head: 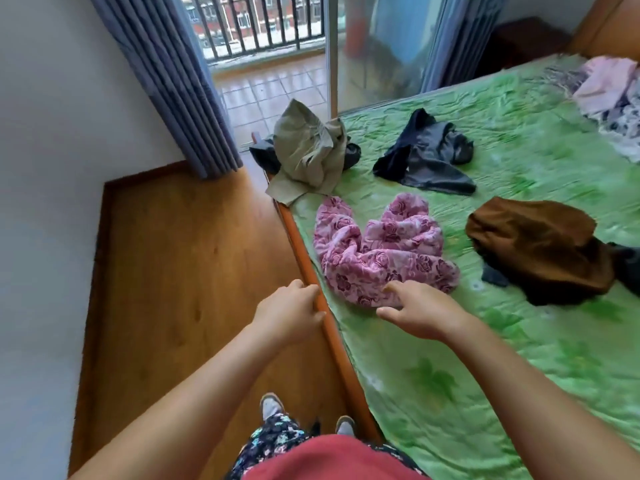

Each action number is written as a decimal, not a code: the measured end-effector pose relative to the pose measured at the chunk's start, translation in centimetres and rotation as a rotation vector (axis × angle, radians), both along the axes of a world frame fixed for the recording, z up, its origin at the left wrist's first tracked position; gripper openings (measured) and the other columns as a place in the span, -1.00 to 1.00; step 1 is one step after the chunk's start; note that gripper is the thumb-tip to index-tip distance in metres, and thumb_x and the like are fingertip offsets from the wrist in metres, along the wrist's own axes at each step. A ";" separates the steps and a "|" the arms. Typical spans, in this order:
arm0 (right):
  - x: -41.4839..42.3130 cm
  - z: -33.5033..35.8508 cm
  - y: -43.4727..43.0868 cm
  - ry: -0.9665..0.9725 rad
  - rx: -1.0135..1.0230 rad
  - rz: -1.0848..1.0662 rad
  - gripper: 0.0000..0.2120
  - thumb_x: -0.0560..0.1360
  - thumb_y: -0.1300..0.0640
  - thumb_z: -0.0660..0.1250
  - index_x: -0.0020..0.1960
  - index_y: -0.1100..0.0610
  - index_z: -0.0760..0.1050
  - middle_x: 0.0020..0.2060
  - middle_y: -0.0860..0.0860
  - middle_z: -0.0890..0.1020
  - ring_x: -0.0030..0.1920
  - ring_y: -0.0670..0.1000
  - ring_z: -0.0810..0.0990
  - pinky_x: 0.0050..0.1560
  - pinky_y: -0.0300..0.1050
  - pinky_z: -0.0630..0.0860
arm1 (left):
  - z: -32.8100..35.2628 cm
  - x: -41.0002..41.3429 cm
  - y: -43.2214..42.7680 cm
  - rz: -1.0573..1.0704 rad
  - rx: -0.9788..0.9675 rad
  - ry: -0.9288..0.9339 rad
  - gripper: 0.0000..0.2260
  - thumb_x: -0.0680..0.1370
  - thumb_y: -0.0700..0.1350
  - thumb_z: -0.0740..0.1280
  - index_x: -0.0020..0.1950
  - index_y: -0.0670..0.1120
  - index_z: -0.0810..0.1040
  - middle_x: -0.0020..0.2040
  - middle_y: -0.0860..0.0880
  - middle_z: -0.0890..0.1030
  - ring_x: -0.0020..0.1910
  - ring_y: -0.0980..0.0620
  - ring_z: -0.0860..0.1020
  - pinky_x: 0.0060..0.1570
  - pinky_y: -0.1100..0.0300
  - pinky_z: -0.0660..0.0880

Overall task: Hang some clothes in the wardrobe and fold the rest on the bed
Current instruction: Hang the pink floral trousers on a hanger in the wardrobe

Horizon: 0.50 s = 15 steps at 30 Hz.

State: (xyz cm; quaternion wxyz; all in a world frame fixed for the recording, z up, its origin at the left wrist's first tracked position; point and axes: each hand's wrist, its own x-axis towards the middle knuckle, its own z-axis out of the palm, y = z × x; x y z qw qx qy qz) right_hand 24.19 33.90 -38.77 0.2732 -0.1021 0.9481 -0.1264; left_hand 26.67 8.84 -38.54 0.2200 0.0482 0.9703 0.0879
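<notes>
Pink floral fabric is the item on which the coming move is depending. Nearest the camera, the left hand (pixel 289 313) is hovering over the wooden rail (pixel 332 341) at the edge of the green-sheeted bed (pixel 450 393). Its fingers are curling loosely and holding nothing; whether they are touching the rail cannot be told. The right hand (pixel 420 315) is hanging over the bed, palm down, with its fingers (pixel 393 288) lying relaxed and slightly spread and the thumb held apart below them. The index fingertip is lying at the near hem of the pink floral garment (pixel 381 251). Contact looks likely, but no pinch is forming.

The garment is lying on the bed close to the rail, directly ahead of the right fingertips. It is bunching into a U, with a crumpled base nearest the hand and two lobes pointing away. Its long axis is therefore running away from the person, roughly along the rail.

Judgement: the right hand is the nearer one and is needing only to close on the near hem. The left hand is sitting to the garment's left, apart from it, and is needing to cross the rail to take a second corner.

Farther off, a brown garment (pixel 536 247), an olive garment (pixel 308 150) and a dark navy garment (pixel 426 157) are lying apart, unfolded. No wardrobe is showing.
</notes>
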 end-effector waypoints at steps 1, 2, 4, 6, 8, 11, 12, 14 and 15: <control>-1.0 -0.4 0.6 -0.010 0.002 -0.040 -0.44 0.53 -0.30 0.25 0.40 0.00 0.42 0.23 0.04 0.59 0.22 0.11 0.57 0.15 0.12 0.55 | -0.3 -2.1 0.4 -0.045 -0.004 -0.009 -0.59 0.57 0.22 0.26 0.39 0.14 0.42 0.25 0.01 0.50 0.15 -0.06 0.56 0.02 -0.03 0.61; -1.9 -0.9 1.1 -0.021 0.004 -0.077 -0.45 0.53 -0.31 0.25 0.38 0.01 0.42 0.21 0.04 0.59 0.20 0.11 0.58 0.15 0.13 0.55 | -0.7 -4.3 0.9 -0.088 -0.009 -0.021 -0.58 0.57 0.21 0.26 0.40 0.13 0.42 0.26 0.01 0.50 0.16 -0.07 0.56 0.01 -0.03 0.61; -3.6 -2.0 1.8 -0.044 0.006 -0.150 -0.46 0.52 -0.32 0.25 0.34 0.01 0.44 0.18 0.05 0.59 0.17 0.12 0.58 0.14 0.13 0.55 | -1.7 -8.4 1.9 -0.168 -0.014 -0.051 -0.59 0.57 0.17 0.26 0.40 0.11 0.42 0.27 -0.01 0.48 0.17 -0.08 0.55 0.01 -0.02 0.60; -5.7 -3.1 2.1 -0.068 0.012 -0.228 -0.46 0.51 -0.32 0.25 0.34 0.00 0.44 0.20 0.06 0.59 0.18 0.12 0.58 0.15 0.11 0.55 | -2.7 -12.7 2.8 -0.257 -0.012 -0.081 -0.58 0.58 0.14 0.27 0.42 0.09 0.41 0.28 -0.02 0.47 0.17 -0.08 0.55 0.03 -0.03 0.60; -8.0 -4.2 2.1 -0.098 0.016 -0.305 -0.47 0.53 -0.31 0.25 0.34 0.00 0.44 0.22 0.07 0.57 0.20 0.13 0.57 0.16 0.09 0.54 | -3.8 -16.8 3.6 -0.359 -0.001 -0.102 -0.57 0.59 0.15 0.28 0.44 0.09 0.39 0.28 -0.04 0.47 0.17 -0.10 0.55 0.05 -0.05 0.59; -11.3 -5.4 1.7 -0.140 0.020 -0.438 -0.50 0.54 -0.27 0.27 0.34 0.02 0.45 0.22 0.10 0.57 0.20 0.15 0.57 0.18 0.06 0.53 | -5.3 -23.0 4.2 -0.503 0.020 -0.136 -0.58 0.60 0.14 0.30 0.43 0.06 0.41 0.26 -0.05 0.49 0.16 -0.12 0.55 0.07 -0.06 0.58; -12.3 -5.7 1.4 -0.155 0.025 -0.483 -0.51 0.54 -0.25 0.28 0.33 0.03 0.45 0.21 0.11 0.58 0.20 0.16 0.57 0.16 0.03 0.53 | -5.7 -25.0 4.4 -0.548 0.021 -0.154 -0.58 0.60 0.14 0.30 0.42 0.05 0.42 0.26 -0.05 0.48 0.15 -0.11 0.55 0.05 -0.06 0.58; -14.2 -6.1 0.8 -0.190 0.036 -0.562 -0.54 0.55 -0.24 0.28 0.30 0.05 0.47 0.19 0.12 0.59 0.18 0.17 0.58 0.10 -0.01 0.52 | -6.3 -28.6 4.9 -0.645 0.009 -0.176 -0.61 0.60 0.12 0.29 0.39 0.04 0.44 0.25 -0.05 0.48 0.12 -0.11 0.56 0.02 -0.07 0.59; -15.0 -6.4 0.6 -0.207 0.034 -0.604 -0.55 0.56 -0.23 0.28 0.28 0.06 0.47 0.18 0.12 0.59 0.18 0.17 0.58 0.08 -0.02 0.50 | -6.6 -30.3 5.4 -0.692 -0.001 -0.183 -0.62 0.60 0.11 0.28 0.39 0.04 0.44 0.25 -0.06 0.48 0.12 -0.11 0.56 0.01 -0.08 0.60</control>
